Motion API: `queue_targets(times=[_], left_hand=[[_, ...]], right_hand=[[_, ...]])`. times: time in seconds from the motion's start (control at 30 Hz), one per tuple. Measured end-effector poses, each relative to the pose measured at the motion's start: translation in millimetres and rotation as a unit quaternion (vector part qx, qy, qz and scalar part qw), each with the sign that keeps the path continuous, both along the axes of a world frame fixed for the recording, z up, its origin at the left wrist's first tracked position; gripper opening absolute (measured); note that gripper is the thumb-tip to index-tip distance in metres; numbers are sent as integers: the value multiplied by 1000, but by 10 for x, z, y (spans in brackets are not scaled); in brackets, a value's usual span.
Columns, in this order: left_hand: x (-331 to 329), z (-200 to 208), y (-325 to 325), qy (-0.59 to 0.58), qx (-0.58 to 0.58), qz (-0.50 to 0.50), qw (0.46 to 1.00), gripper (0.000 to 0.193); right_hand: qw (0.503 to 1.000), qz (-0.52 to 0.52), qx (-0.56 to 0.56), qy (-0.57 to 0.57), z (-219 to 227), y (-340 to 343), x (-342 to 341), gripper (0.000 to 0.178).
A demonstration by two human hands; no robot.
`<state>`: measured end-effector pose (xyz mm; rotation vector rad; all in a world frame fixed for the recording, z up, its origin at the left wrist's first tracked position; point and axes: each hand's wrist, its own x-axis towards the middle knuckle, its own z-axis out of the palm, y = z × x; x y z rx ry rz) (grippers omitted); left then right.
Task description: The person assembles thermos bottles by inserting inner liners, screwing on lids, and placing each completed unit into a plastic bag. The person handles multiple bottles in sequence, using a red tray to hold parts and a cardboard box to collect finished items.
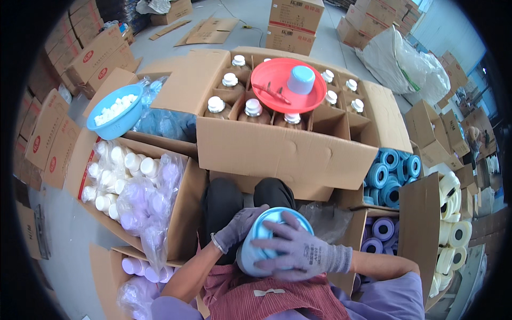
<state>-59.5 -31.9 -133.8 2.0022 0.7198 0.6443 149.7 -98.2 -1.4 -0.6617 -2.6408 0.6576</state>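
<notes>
A light blue thermos body rests tilted on my lap between my hands. My left hand, in a grey glove, is closed against its upper left side. My right hand, also gloved, curves over its top and right side with the fingers apart. The round rimmed end of the body faces up, partly hidden by the right hand. Ahead of my knees stands a divided carton with several white-capped flask liners. On it sits a red basin with a light blue cup inside.
At left, a blue basin holds small white pieces, above a carton of bagged white cups and purple cups. Blue rings, purple rings and cream rings fill boxes at right. Stacked cartons stand behind.
</notes>
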Motion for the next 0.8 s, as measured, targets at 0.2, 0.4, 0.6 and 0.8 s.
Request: queue_targets(times=[0.2, 0.4, 0.6, 0.8], left_hand=[[100, 981, -1060, 112, -83, 85, 987, 76], [-337, 984, -674, 26, -462, 83, 883, 53], [-57, 627, -1149, -46, -82, 164, 982, 60], [-319, 912, -826, -123, -485, 148, 853, 49]], right_hand=[[967, -239, -78, 50, -526, -160, 384, 44], [987, -127, -81, 64, -128, 92, 474, 66], [804, -305, -454, 234, -601, 194, 326, 52], [939, -151, -261, 165, -327, 328, 355, 64]])
